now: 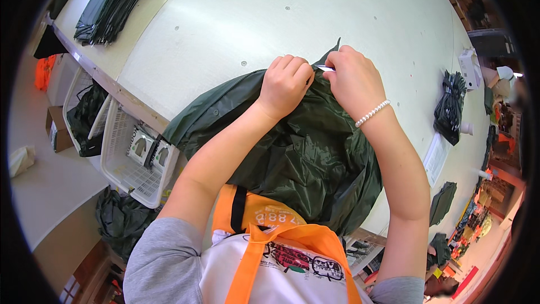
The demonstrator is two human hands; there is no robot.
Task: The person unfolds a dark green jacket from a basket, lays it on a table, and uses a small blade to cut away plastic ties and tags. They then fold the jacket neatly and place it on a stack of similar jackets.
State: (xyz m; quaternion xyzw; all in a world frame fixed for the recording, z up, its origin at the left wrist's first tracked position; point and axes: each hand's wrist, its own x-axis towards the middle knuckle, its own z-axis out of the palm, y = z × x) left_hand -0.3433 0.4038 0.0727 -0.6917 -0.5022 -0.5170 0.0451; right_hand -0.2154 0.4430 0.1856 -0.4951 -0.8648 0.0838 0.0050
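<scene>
A dark green shiny garment [292, 152] lies crumpled on the pale worktable [236, 17] in front of me. My left hand [286, 83] is closed in a fist on a fold of its upper edge. Just to its right, my right hand [353, 79], with a white bead bracelet on the wrist, pinches a small silver tool [324, 68] against the same edge. The two hands nearly touch. The tool's tip is hidden between them.
A stack of dark folded garments [112, 3] lies at the table's far left. White plastic baskets [126, 163] stand below the left edge. A dark bundle [450, 107] and paper sheets [436, 157] lie at the right. I wear an orange-strapped apron [264, 231].
</scene>
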